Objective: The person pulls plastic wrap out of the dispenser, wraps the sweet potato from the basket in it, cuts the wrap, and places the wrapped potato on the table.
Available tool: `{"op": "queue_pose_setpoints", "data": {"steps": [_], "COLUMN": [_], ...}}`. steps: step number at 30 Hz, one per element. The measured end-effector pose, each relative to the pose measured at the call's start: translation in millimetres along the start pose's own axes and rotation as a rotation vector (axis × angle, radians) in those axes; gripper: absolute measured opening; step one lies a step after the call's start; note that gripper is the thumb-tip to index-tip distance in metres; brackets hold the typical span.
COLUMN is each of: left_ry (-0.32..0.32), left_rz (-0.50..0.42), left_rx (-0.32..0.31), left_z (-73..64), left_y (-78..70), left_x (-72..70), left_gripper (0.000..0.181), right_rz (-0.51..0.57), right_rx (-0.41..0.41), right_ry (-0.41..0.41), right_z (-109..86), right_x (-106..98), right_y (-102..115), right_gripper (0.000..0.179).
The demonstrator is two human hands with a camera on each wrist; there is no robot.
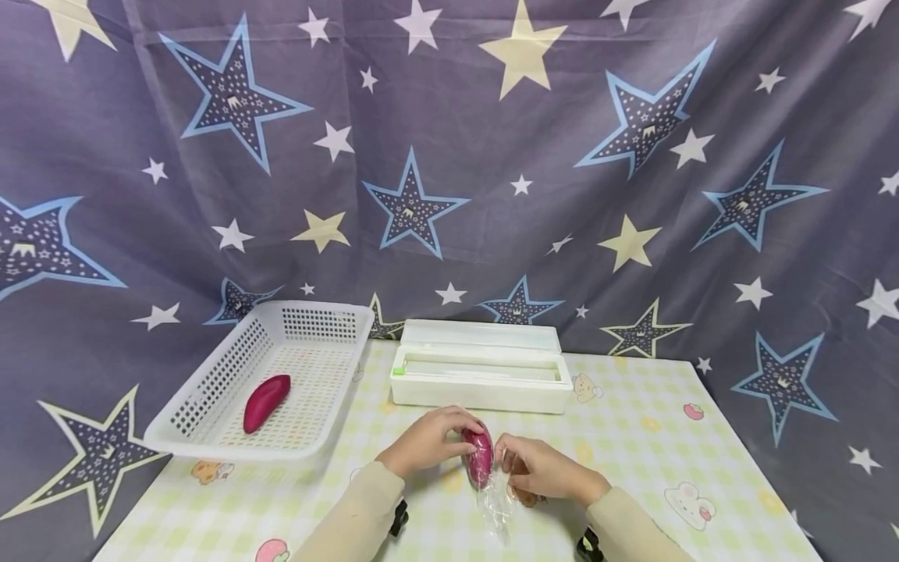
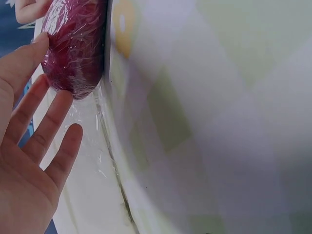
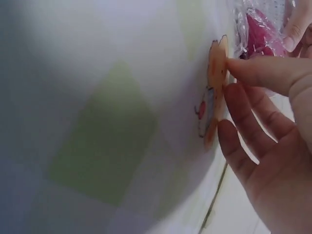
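A purple sweet potato is wrapped in clear plastic film, close over the table. My left hand holds it by its upper end, thumb on the near side and fingers over the top. In the left wrist view, the shiny film lies in wrinkles over the sweet potato. A loose tail of plastic wrap hangs from its lower end. My right hand is beside that end, thumb and forefinger at the film; its other fingers are loosely bent. The exact pinch is partly hidden.
A white plastic basket at the left holds another purple sweet potato, unwrapped. Behind my hands stands a long white box with its lid raised. The checked tablecloth reaches back to a star-patterned curtain.
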State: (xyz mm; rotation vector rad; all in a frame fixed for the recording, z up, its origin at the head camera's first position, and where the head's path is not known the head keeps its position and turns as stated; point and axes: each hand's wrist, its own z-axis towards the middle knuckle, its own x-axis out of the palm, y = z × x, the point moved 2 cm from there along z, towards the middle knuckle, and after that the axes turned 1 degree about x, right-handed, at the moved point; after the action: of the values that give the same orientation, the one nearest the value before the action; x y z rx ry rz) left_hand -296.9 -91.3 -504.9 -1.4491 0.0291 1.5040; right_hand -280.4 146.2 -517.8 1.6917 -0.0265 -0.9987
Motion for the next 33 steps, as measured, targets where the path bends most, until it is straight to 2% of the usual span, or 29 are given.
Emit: {"op": "queue_pose_setpoints", "data": {"steps": [3, 6, 13, 16, 21, 27, 33], "left_ry": [-0.004, -0.006, -0.009, -0.004, 0.003, -0.007, -0.019], "left_rz": [-0.015, -0.027, -0.028, -0.021, -0.038, -0.061, -0.089], "left_rx": [-0.004, -0.013, -0.032, -0.035, -0.041, -0.026, -0.001], "left_z": [0.2, -0.4, -1.3, -1.0, -1.4, -2.4, -3.4], "left_y": [0.3, 1.4, 2.2, 2.1, 0.8, 1.1, 4.4], "left_x": [2.7, 3.0, 2.6, 2.6, 2.5, 2.8, 4.6], "left_gripper": [0.029, 0.029, 0.029, 0.028, 0.029, 0.029, 0.03], "right_rz": [0.026, 0.006, -0.209, -0.25, -0.193, -0.157, -0.123], "right_rx": [-0.002, -0.021, -0.185, -0.22, -0.21, -0.204, -0.138], "right_ry": [0.013, 0.023, 0.016, 0.008, -0.033, -0.074, -0.08], "right_z": [-0.4, 1.6, 6.0, 7.8, 10.2, 12.3, 14.0], "right_x": [1.5, 4.7, 14.0, 16.3, 17.1, 17.2, 13.4], "right_y": [-0.4, -0.5, 3.5, 5.2, 6.5, 9.3, 13.6], "right_gripper": [0.024, 0.03, 0.047, 0.042, 0.018, 0.012, 0.007]}}
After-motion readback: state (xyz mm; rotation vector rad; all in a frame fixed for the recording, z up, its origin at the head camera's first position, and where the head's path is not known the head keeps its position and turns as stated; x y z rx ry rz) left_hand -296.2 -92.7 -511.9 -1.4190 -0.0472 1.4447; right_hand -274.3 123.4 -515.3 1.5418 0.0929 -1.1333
